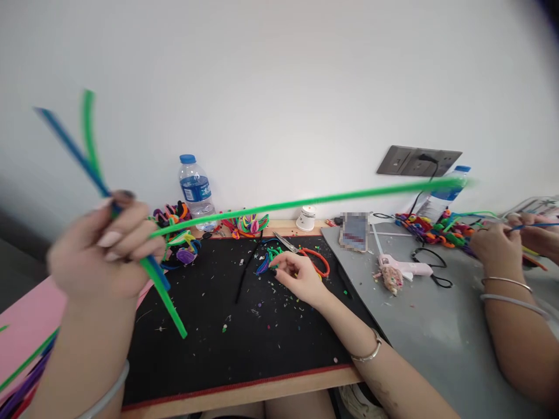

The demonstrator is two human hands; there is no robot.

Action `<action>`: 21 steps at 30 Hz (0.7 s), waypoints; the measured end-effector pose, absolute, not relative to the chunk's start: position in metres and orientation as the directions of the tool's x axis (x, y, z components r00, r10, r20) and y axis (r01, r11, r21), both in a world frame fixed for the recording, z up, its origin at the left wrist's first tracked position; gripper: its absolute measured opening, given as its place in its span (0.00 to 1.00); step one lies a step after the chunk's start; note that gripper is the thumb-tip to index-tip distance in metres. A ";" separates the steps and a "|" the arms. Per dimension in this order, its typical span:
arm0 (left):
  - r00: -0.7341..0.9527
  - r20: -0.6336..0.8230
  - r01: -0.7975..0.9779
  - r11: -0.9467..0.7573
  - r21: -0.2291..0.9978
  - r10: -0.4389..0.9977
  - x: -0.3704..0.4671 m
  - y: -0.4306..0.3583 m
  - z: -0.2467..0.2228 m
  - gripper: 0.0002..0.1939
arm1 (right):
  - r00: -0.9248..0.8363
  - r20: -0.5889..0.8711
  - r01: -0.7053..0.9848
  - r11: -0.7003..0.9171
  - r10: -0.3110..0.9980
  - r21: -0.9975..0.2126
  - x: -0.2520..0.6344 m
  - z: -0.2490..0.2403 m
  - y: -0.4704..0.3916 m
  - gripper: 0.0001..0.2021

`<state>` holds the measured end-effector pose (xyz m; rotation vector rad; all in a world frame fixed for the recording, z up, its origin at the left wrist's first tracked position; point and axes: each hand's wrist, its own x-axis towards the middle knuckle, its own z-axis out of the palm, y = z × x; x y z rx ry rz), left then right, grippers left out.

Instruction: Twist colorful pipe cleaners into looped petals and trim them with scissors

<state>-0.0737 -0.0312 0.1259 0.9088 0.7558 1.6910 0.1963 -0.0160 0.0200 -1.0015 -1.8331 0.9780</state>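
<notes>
My left hand [109, 250] is raised at the left, its fingers wrapped round several pipe cleaners. A blue pipe cleaner [72, 145] and green ones stick out above and below the fist. One long green pipe cleaner [305, 202] reaches from it far across to the right. Low over the black mat [196, 349], my right hand [299, 278] has loosely curved fingers, thumb apart, with nothing visible in them. Just beyond its fingertips lies a small bunch of green and blue pipe cleaner pieces [264, 263]. Orange-handled scissors [321, 262] lie behind that hand, partly hidden by it.
Bundles of coloured pipe cleaners [248, 224], a water bottle [196, 192] and a paper cup [306, 218] stand along the wall. A pink glue gun [406, 266] lies on the grey table at right. Nearby, another person's hands [498, 241] hold a blue pipe cleaner. Scraps litter the mat.
</notes>
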 end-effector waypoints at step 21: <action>0.528 -0.218 -0.239 0.390 0.889 0.821 0.008 0.001 0.031 0.12 | -0.033 0.034 -0.495 0.014 0.999 -0.869 0.203 0.012 0.004 0.16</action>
